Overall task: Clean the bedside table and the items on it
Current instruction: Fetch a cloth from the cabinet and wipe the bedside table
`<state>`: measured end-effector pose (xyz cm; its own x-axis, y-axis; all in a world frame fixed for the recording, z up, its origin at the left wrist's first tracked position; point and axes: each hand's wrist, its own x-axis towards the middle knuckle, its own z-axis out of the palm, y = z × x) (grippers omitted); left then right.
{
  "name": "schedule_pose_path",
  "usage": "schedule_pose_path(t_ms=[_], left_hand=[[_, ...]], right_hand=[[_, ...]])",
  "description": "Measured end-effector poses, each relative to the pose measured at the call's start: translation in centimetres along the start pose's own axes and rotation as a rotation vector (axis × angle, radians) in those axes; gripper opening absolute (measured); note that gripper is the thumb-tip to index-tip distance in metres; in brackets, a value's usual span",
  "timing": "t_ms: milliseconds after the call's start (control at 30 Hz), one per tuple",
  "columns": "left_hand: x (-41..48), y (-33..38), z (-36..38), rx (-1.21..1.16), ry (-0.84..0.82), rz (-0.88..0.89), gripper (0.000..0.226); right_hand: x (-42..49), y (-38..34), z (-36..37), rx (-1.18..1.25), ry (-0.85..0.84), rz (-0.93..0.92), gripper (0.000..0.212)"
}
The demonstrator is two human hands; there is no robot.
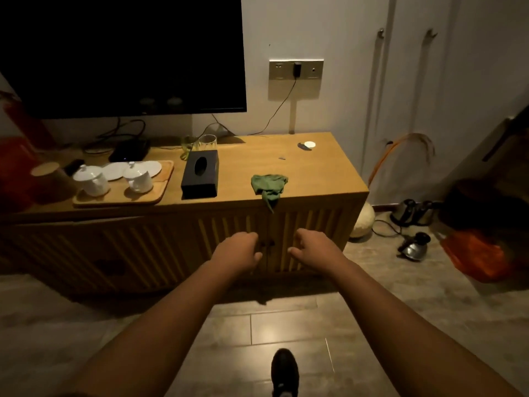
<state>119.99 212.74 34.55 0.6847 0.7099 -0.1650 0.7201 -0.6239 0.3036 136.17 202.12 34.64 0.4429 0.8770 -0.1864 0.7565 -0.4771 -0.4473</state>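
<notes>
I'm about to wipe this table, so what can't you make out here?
Head view only.
Too small to identify: small grey bit on the table top.
Cut off by the left edge, dim: red things.
Partly hidden behind the black tissue box: green glass.

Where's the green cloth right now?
Head view: the green cloth lies at the front edge of the wooden table, right of the black tissue box, one corner hanging over.
</notes>
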Motion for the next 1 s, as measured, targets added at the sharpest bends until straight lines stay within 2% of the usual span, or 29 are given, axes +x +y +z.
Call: schedule_pose_path(t_ms=[233,400,500,567,767,900,1000], left_hand=[[17.3,-0.7,-2.2,0.005,-0.07,-0.034,0.036],[28.6,-3.5,-2.6,0.005,-0.136,-0.006,0.038],[35.0,-5.6,-1.5,0.02,-0.193,0.023,0.033],[39.1,-7.0,-0.5,0.029,-0.203,0.032,0.039],[47.6,-9.1,2.3,-0.022,-0.309,0.1,0.058],[51.0,-9.8,3.6,-0.019,-0.424,0.17,0.053],[52.4,-9.4,3.8,-0.014,-0.61,0.187,0.042]], right_hand=[[18.0,2.9,-3.9,-0.041,-0.086,0.038,0.047],[29.0,3.3,-3.5,-0.033,-0.137,0.011,0.046],[35.0,3.6,-2.4,-0.034,-0.155,0.06,0.046],[38.3,3.9,-1.3,-0.033,-0.158,0.113,0.051],[44.9,5.4,1.9,-0.05,-0.169,0.2,0.064],[47.6,6.2,3.2,-0.08,-0.172,0.132,0.064],[47.9,6.1,3.4,0.003,-0.285,0.181,0.054]])
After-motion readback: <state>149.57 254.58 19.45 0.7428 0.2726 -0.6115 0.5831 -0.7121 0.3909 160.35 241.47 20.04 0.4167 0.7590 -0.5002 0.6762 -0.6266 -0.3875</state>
